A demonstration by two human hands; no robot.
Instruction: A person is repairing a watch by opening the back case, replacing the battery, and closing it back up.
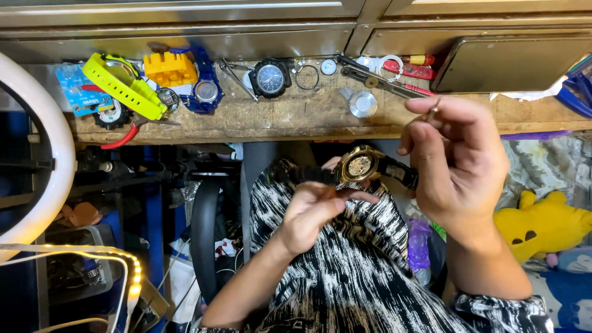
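Observation:
My left hand [317,213] holds a gold-cased wristwatch [359,165] with a black strap, its open back facing up and the movement showing. My right hand [453,163] is raised just right of the watch, thumb and forefinger pinching a small thin metal piece [433,111] at its top. Both hands hover over my lap, which is covered in black-and-white patterned cloth [345,271], in front of the wooden workbench [296,117].
On the bench lie a black watch [270,78], a blue watch [206,91], a yellow-green strap [123,86], a yellow case holder [169,68], red-handled pliers [123,137], a metal case back [362,103], tools [394,77] and a dark tablet [512,61]. A ring light [52,148] stands left; a yellow plush toy [546,222] right.

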